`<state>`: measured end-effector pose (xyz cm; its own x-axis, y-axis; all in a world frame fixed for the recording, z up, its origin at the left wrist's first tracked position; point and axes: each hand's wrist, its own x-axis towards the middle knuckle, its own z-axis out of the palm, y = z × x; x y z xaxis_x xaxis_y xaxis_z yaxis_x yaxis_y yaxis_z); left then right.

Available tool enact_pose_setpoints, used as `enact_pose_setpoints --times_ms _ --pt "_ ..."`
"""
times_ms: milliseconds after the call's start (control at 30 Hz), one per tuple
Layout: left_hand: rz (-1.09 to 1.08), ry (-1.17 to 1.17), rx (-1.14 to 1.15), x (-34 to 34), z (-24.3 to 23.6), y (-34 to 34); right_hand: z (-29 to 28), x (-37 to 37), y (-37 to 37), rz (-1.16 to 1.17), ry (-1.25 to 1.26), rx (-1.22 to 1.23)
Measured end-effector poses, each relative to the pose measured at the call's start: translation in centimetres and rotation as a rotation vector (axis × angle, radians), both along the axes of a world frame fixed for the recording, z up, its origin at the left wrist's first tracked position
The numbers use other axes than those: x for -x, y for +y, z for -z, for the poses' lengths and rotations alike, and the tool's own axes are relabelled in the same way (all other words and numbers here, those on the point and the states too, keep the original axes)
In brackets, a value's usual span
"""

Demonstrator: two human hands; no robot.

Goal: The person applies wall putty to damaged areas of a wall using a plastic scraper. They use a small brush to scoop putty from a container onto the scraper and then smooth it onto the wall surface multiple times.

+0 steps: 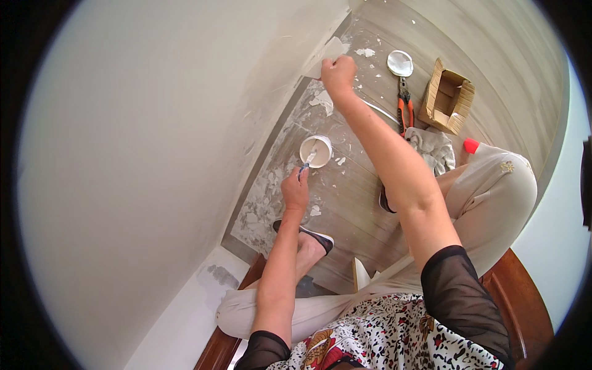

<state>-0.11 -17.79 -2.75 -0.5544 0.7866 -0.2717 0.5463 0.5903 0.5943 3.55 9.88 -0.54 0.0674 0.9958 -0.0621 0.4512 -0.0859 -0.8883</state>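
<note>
Left hand [295,190] holds slim tool [308,162] in round tub [330,151].

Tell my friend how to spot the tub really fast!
Find the big pale wall, then the floor beside it. Just beyond the left hand sits a white tub with pale paste inside. Unlike the white disc by the pliers, it has that hand's tool over its mouth.
</note>
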Motion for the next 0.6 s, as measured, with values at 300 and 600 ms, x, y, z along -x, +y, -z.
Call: enact_pose_setpoints --times_ms 300,600 --pt "-0.016 0.001 -0.065 -0.1 -0.1 0.2 1.0 0.3 3.4 -0.067 0.001 0.092" --pt "-0.006 0.009 -0.031 0.0 -0.2 0.0 -1.3 1.8 5.1 -0.153 0.127 0.230"
